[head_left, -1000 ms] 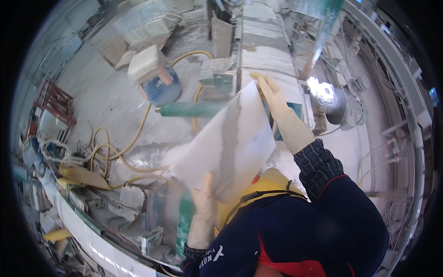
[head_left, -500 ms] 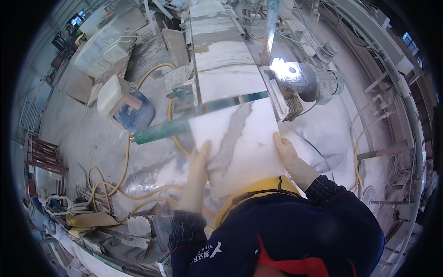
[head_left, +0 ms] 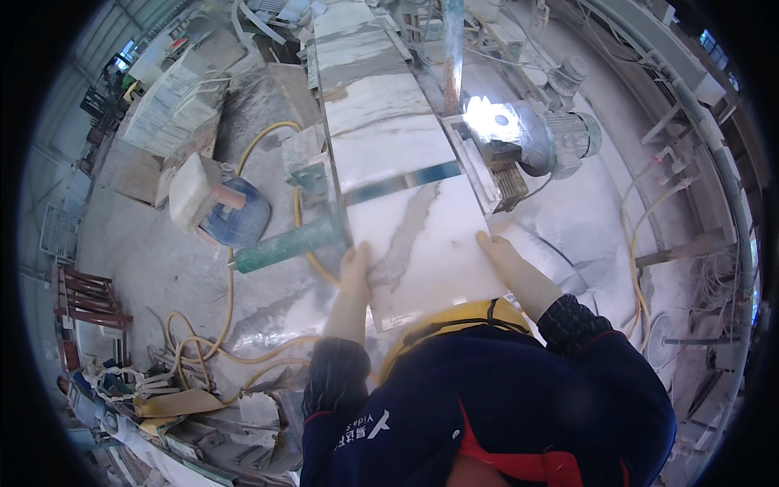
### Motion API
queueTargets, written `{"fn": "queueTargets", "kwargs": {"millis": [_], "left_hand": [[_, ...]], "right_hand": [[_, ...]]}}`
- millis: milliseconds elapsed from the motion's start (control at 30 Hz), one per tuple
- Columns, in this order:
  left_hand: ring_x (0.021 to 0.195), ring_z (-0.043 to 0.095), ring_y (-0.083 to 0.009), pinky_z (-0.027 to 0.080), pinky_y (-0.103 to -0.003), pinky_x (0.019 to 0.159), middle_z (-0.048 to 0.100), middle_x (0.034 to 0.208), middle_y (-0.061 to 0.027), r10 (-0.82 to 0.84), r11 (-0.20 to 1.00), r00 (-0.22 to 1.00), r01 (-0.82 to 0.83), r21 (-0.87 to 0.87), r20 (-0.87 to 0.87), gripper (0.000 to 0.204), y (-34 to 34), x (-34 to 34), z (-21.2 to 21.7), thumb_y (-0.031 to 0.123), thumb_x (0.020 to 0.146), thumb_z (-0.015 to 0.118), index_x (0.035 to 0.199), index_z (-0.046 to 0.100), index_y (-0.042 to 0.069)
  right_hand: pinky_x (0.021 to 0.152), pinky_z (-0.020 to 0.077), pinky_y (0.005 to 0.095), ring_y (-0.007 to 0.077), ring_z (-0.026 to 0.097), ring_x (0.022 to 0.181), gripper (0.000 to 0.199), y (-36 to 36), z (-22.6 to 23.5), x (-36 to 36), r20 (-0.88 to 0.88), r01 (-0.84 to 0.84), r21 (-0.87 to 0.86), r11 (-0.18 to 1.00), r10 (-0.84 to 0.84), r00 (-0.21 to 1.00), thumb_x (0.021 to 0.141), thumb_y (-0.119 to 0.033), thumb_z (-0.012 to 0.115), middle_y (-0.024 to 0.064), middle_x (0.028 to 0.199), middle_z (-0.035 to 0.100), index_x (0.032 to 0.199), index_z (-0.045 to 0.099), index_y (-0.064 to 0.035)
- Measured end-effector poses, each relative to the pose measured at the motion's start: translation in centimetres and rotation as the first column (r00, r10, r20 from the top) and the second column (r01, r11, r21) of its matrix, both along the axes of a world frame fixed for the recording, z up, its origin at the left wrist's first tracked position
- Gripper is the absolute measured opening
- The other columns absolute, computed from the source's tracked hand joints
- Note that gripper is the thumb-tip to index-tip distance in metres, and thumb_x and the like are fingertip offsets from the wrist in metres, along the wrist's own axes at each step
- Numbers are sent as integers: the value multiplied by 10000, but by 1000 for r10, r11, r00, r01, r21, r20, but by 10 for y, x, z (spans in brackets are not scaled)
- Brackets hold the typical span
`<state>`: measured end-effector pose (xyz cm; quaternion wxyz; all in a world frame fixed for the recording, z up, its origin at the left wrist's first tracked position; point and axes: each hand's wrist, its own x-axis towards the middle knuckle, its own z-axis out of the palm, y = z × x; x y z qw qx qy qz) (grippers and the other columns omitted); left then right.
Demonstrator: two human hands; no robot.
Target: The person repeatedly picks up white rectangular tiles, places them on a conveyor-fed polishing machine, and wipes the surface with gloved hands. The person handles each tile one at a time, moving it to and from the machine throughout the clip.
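1. Slab (head_left: 428, 243), white, grey-veined: held at front of the body, just short of the slab row (head_left: 389, 146), teal strip (head_left: 438, 172) between.
2. Left hand (head_left: 355, 280), right hand (head_left: 505, 258): gloved, fingers gripping opposite side edges.
3. Status: row laid; this piece unreleased.

On the left breast of my dark navy fabric work top with red trim (head_left: 519, 381) I wore white printing: an angular, forked white emblem (head_left: 379, 424), with a short row of white Chinese characters (head_left: 350, 437) and a smaller line of white Latin letters (head_left: 359, 423) beside it. From above, I saw that printing tilted and turned away from its upright reading, the emblem nearest the middle of my chest and both lines running toward my left arm, their far ends lost where the cloth curved.
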<state>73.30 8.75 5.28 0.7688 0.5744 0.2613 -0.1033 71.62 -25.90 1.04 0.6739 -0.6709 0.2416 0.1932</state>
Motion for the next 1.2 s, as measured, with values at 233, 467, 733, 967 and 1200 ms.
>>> {"fn": "queueTargets", "kwargs": {"millis": [233, 467, 733, 967, 1200], "left_hand": [[975, 667, -181, 547, -329, 833, 675, 1174, -64, -137, 980, 990, 138, 145, -16, 429, 22, -29, -1, 306, 1006, 644, 1355, 606, 60], [850, 577, -142, 504, -359, 684, 590, 990, -11, -50, 967, 998, 37, 251, 43, 420, 7, -88, -38, 437, 1000, 622, 1259, 623, 107], [864, 560, -139, 483, -363, 689, 600, 977, 7, 80, 986, 990, -62, 152, -116, 411, -1, -71, -25, 477, 983, 621, 1219, 622, 141], [955, 625, -177, 538, -361, 841, 658, 1063, -60, 172, 983, 975, -161, 85, -143, 304, -12, -67, 1, 309, 1034, 594, 1184, 621, 46], [1032, 622, -192, 538, -380, 868, 650, 1152, -66, 146, 988, 975, -134, 83, -165, 356, -9, -60, 7, 327, 1040, 594, 1260, 607, 47]], "right_hand": [[935, 544, 349, 200, 690, 1052, 494, 0, 27, -15, -78, 9, 467, 884, 31, 996, 1057, -375, 598, 130, 1180, 720, 1296, 611, 56], [852, 559, 323, 161, 676, 932, 496, 19, 44, -37, -60, -26, 174, 984, 37, 998, 1071, -395, 564, 98, 1085, 712, 1301, 606, 42], [838, 553, 317, 164, 675, 929, 491, 17, 47, -20, 8, -66, 113, 991, 65, 998, 1072, -389, 558, 106, 1082, 715, 1288, 606, 49], [849, 554, 325, 194, 688, 938, 482, 24, 64, -18, 0, 66, 222, 973, -68, 998, 1066, -368, 570, 123, 1107, 712, 1302, 594, 51], [871, 539, 320, 188, 694, 975, 540, 15, 40, -6, 48, -11, 15, 1000, 10, 999, 1031, -410, 604, 134, 1108, 735, 1289, 631, 64]]}}
